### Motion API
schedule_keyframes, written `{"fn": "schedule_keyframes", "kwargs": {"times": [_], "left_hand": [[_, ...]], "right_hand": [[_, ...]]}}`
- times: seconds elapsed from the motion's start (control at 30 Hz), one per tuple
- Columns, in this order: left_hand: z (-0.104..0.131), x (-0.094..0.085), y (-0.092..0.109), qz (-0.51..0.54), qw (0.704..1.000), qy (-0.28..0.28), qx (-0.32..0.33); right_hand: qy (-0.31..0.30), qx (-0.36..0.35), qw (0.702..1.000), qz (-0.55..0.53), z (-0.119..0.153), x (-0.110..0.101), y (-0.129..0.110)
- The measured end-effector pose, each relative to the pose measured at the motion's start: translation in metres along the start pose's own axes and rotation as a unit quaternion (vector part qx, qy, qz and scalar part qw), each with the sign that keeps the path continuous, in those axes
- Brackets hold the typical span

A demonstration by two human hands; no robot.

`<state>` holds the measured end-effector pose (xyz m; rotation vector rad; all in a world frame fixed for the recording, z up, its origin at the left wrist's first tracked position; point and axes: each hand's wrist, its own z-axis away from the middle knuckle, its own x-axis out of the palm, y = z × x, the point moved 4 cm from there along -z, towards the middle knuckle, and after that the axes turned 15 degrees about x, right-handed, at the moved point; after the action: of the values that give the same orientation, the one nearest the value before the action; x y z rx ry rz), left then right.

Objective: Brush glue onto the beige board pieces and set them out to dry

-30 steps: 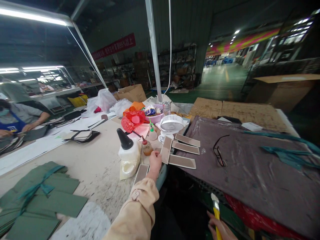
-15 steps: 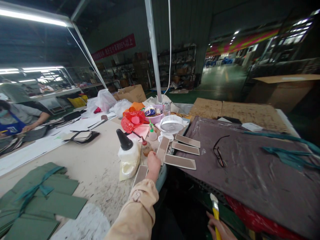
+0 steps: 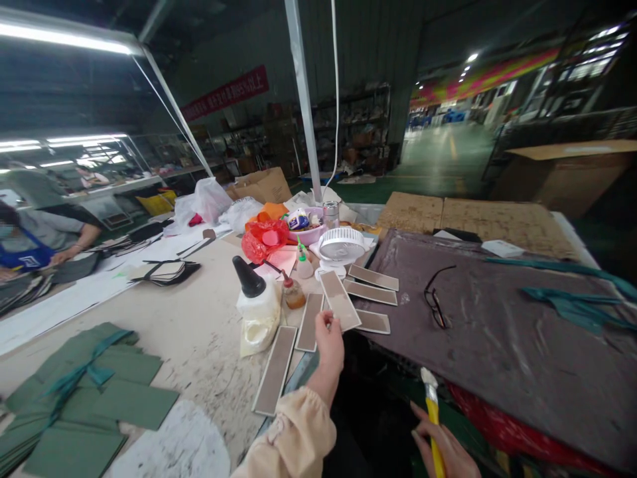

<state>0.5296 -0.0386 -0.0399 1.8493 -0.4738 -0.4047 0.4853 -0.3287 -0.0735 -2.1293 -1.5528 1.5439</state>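
Note:
My left hand (image 3: 330,338) pinches the lower end of a brown rectangular panel with a pale border (image 3: 340,300), tilted in front of the small white fan (image 3: 342,247). Two similar panels lie to its left on the beige table, the longer one (image 3: 276,372) nearest me. Several more, such as the brown strip (image 3: 373,277), rest to its right on the dark sheet. Low at the right, my right hand (image 3: 440,443) is wrapped round a yellow-handled brush (image 3: 432,405), bristles up.
Left of the panels stand a white bottle with a black cone (image 3: 259,305) and a red-tipped glue bottle (image 3: 293,292). Tied green pieces (image 3: 109,392) lie front left, glasses (image 3: 436,302) on the dark sheet (image 3: 502,345). A person (image 3: 44,232) sits at far left.
My left hand has moved right, off the panel beside the glue bottle, and now holds another panel, raised and turned. The brush in my right hand has barely moved.

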Motion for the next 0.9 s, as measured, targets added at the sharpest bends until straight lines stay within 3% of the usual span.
{"fn": "schedule_keyframes", "kwargs": {"times": [0.2, 0.37, 0.5, 0.67, 0.8, 0.9], "left_hand": [[0.074, 0.029, 0.012, 0.086, 0.993, -0.041, -0.064], [0.111, 0.049, 0.023, 0.142, 0.981, -0.082, -0.104], [0.131, 0.059, 0.024, 0.191, 0.966, -0.111, -0.137], [0.147, 0.062, 0.015, 0.255, 0.929, -0.164, -0.213], [0.158, 0.06, 0.007, 0.282, 0.887, -0.207, -0.301], [0.16, 0.061, 0.005, 0.31, 0.85, -0.23, -0.358]], "right_hand": [[0.038, 0.05, 0.998, -0.013, -0.031, -0.008, -0.011], [0.06, 0.181, 0.979, -0.075, -0.055, -0.005, -0.002], [0.082, 0.198, 0.975, -0.05, -0.065, -0.006, 0.005], [0.078, 0.23, 0.967, -0.083, -0.064, -0.018, 0.04], [0.054, 0.244, 0.958, -0.142, -0.064, -0.042, 0.079], [0.015, 0.229, 0.966, -0.118, -0.072, -0.061, 0.098]]}}
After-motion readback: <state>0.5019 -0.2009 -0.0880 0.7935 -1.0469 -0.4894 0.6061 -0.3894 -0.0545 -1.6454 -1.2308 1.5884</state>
